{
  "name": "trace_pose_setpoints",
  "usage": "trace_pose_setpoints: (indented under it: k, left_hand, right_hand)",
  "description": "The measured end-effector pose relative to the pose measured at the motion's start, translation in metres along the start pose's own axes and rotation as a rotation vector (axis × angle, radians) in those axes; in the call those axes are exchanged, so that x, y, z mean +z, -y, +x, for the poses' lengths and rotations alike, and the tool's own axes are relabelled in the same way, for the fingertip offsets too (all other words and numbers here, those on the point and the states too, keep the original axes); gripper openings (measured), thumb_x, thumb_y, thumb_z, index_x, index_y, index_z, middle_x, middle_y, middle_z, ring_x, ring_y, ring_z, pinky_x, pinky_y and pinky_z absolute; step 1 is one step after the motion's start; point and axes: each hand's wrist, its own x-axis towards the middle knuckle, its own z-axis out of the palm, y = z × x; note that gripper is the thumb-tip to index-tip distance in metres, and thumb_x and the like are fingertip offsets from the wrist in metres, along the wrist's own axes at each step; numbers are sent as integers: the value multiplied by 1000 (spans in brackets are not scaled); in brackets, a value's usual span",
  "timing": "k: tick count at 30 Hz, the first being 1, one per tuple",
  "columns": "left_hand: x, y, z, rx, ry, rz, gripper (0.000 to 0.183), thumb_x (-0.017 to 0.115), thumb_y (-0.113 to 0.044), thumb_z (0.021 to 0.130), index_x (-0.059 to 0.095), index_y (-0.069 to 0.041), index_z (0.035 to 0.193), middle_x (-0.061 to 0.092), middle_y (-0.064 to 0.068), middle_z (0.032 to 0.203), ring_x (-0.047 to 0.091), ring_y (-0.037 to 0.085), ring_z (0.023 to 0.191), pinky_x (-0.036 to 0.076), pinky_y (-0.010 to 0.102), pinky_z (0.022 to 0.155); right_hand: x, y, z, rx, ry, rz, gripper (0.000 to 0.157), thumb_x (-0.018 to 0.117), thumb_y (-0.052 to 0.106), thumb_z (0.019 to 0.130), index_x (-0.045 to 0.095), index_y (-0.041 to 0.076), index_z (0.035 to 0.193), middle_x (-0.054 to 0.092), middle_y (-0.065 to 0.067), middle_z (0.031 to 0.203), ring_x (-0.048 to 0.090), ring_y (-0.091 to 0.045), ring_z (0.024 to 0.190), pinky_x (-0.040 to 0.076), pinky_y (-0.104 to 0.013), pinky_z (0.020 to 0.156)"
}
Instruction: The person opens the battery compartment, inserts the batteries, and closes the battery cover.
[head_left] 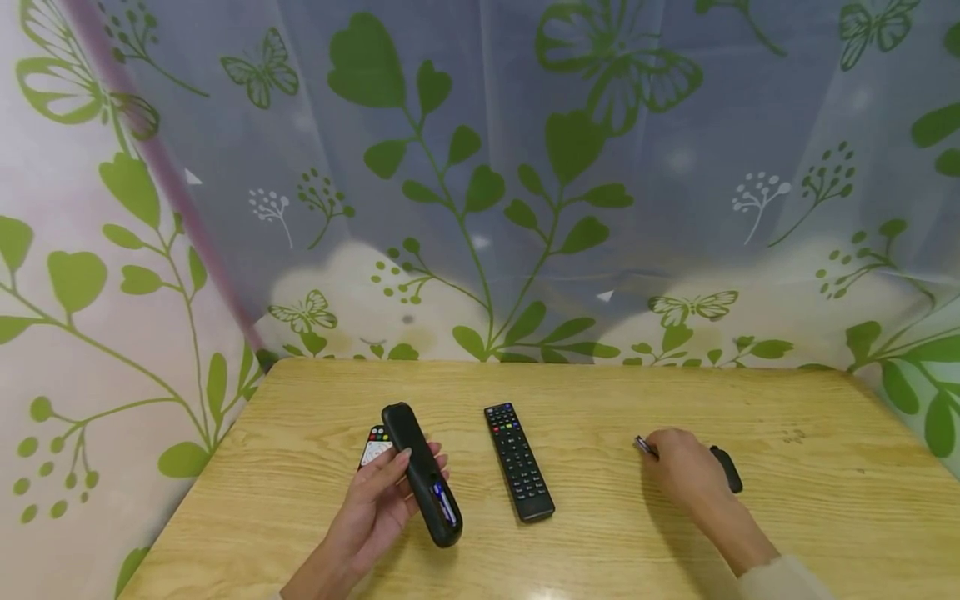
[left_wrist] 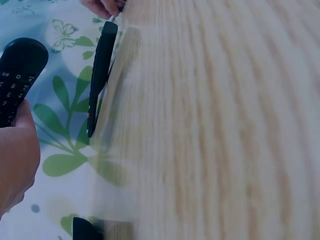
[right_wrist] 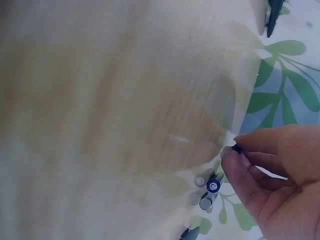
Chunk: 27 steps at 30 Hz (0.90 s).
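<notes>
My left hand (head_left: 378, 504) grips a black remote control (head_left: 408, 442) with its back turned up. The battery compartment is uncovered, and a blue and silver battery (head_left: 444, 502) shows inside. On the right, my right hand (right_wrist: 280, 170) pinches a small battery (right_wrist: 236, 148) between thumb and fingertips; most of it is hidden, with a dark blue part showing. Two batteries, one with a blue-ringed end (right_wrist: 213, 185) and one with a silver end (right_wrist: 206, 202), lie close together on the table below those fingers. Beside the right hand lies a black cover piece (head_left: 726, 468).
Between the hands a second black remote (head_left: 519, 462) lies buttons up on the wooden table (head_left: 600, 533). A third remote with a white panel (head_left: 375, 450) lies partly hidden behind the left hand. A curtain with green leaves (head_left: 480, 250) hangs behind the table.
</notes>
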Motion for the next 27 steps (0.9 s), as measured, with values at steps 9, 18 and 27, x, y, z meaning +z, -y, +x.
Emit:
trace_pose_setpoints:
  k: [9, 18, 27]
  left_hand:
    - [3, 0, 0, -4, -1, -3, 34, 42, -9, 102, 36, -2, 135, 57, 16, 125, 56, 27, 116, 39, 43, 105]
    - [5, 0, 0, -4, 6, -14, 36, 42, -9, 102, 37, 0, 137, 56, 18, 127, 56, 28, 116, 38, 42, 105]
    - [10, -3, -1, -7, -9, -13, 31, 43, -9, 102, 42, 0, 131, 56, 17, 125, 56, 27, 115, 38, 41, 106]
  right_hand:
    - [-12, 26, -15, -60, 4, 189, 19, 66, 8, 90, 68, 0, 106, 65, -5, 91, 62, -15, 76, 54, -32, 61]
    - [-20, 73, -37, -173, -30, 316, 13, 67, 10, 90, 69, 11, 103, 61, 5, 91, 59, -6, 79, 54, -22, 67]
    - [-6, 109, -50, -357, 29, 364, 12, 65, 14, 92, 69, 11, 102, 61, 8, 94, 60, -4, 80, 53, -17, 67]
